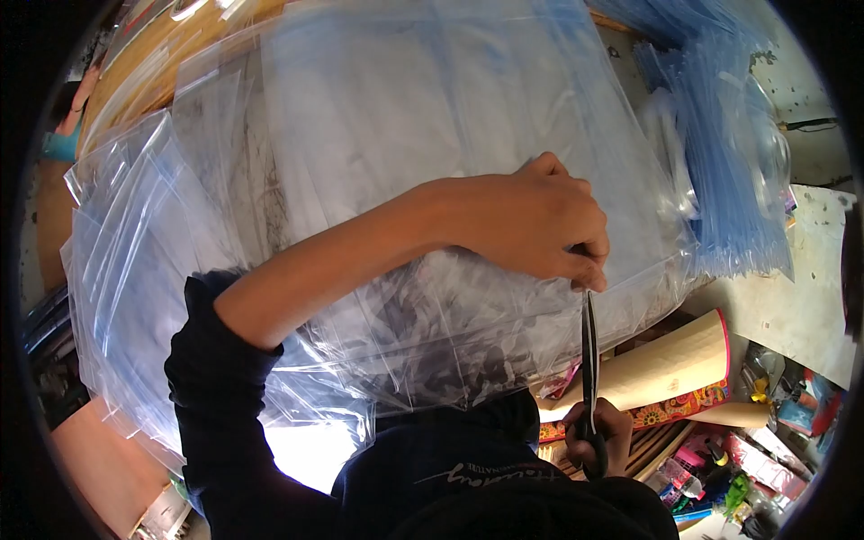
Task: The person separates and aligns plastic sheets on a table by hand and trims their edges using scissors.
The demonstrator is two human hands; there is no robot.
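Note:
My left hand (562, 225) reaches across from the left with its fingers closed in a pinch over a clear plastic sheet (450, 108). The bit of plastic between the fingertips is mostly hidden. Lower right, near my body, my right hand (614, 434) grips a pair of scissors (589, 360) by the dark handles. The long blades point away from me, look nearly closed, and their tips come right up to my left fingertips. Under my left forearm the layered sheets lie wrinkled along the near edge.
More clear plastic sheets (144, 297) fan out at the left. A bundle of bluish plastic (720, 171) hangs at the right. Below it are a rolled tan sheet with a red edge (666, 360) and a clutter of small coloured packets (756, 463). Part of another person's arm (83, 94) shows at far left.

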